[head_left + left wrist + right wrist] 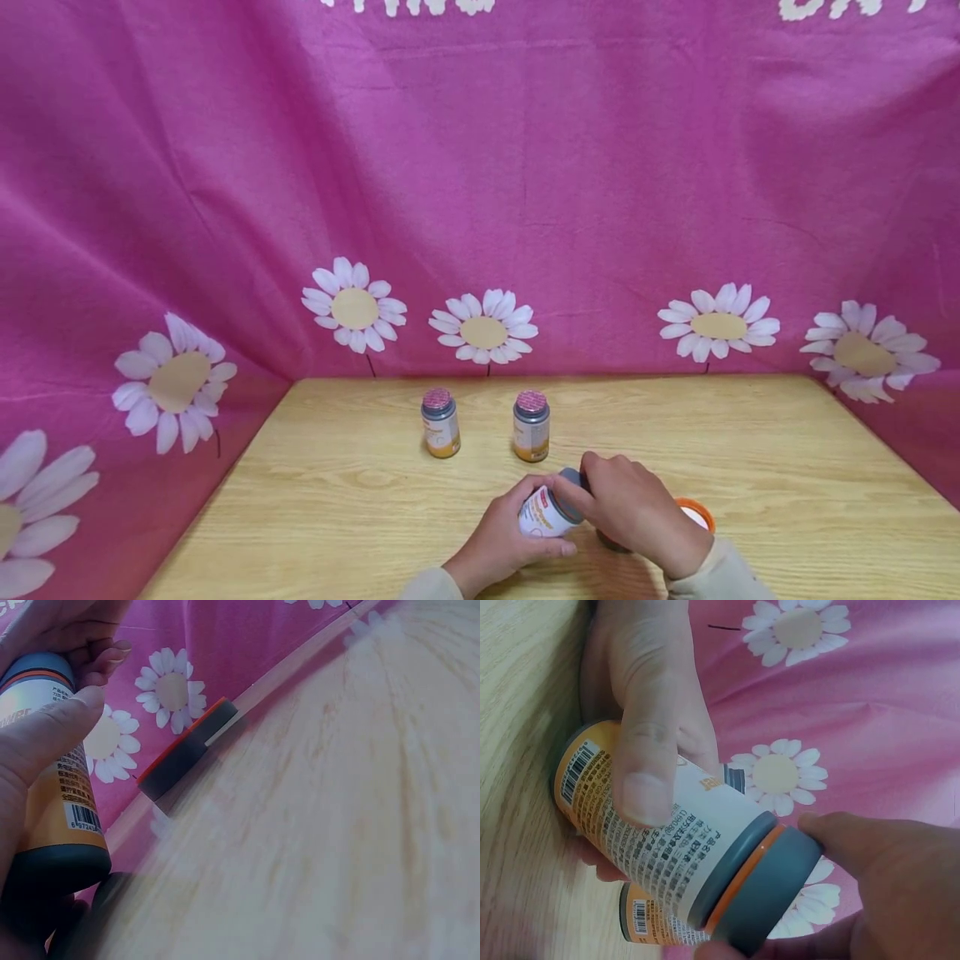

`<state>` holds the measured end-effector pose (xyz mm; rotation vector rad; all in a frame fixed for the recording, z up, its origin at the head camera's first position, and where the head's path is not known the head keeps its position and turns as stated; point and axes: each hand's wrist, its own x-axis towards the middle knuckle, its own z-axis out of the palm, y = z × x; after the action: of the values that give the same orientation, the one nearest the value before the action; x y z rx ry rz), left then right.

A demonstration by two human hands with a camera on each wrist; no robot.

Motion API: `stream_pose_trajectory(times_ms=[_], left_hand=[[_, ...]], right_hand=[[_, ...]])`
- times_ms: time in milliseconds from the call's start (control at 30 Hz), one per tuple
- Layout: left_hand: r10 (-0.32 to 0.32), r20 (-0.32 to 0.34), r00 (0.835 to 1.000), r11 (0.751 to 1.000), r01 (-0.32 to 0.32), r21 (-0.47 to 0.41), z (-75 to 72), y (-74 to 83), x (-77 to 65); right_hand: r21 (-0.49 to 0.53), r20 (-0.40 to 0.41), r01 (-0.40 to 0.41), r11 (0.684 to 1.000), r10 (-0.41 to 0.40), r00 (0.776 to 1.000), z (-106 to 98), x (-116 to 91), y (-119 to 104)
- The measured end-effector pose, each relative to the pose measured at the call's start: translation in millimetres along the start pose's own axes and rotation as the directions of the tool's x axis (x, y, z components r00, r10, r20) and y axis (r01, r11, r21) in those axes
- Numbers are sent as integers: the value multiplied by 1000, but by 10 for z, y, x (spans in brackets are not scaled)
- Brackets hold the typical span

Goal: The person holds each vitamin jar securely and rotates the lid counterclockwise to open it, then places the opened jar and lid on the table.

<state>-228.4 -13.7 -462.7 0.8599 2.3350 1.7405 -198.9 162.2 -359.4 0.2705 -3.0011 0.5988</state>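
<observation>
At the near edge of the table point(337, 500), toward its right half, a supplement bottle point(542, 515) with a white and orange label is held tilted between both hands, its grey cap point(769, 885) pointing up and to the right. An orange band point(742, 877) runs round the cap's lower edge. The left hand point(498, 533) wraps the body, thumb laid across the printed label and fingers curled behind. The right hand point(637, 508) pinches the cap's rim between thumb and fingers; some of its fingertips are hidden.

The bottle looks like stiff plastic, probably light and hard to break. Its smooth label may let the body turn in a loose grip, so the middle of the label seems the best place to hold, with the cap taken by its side wall.

Just beside the right wrist lies a loose cap point(696, 510), its orange rim upward. Farther back, well apart from the hands, stand a left bottle point(442, 432) and a right bottle point(532, 435), both upright, capless and topped with pink seals. Behind them hangs a magenta cloth point(562, 167) printed with daisies.
</observation>
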Motion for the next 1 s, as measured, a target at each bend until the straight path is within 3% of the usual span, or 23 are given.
stream_pose_trajectory(times_ms=[300,1000], left_hand=[[-12,9,1000,999,12,40,6,-9,-5],[-22,71,997,1000,23,-1,-43,-43,27]], right_hand=[[11,-8,44,999,-44,999,3,-26,-3],[9,-33,162,987,-161,986,-1,-5,-8]])
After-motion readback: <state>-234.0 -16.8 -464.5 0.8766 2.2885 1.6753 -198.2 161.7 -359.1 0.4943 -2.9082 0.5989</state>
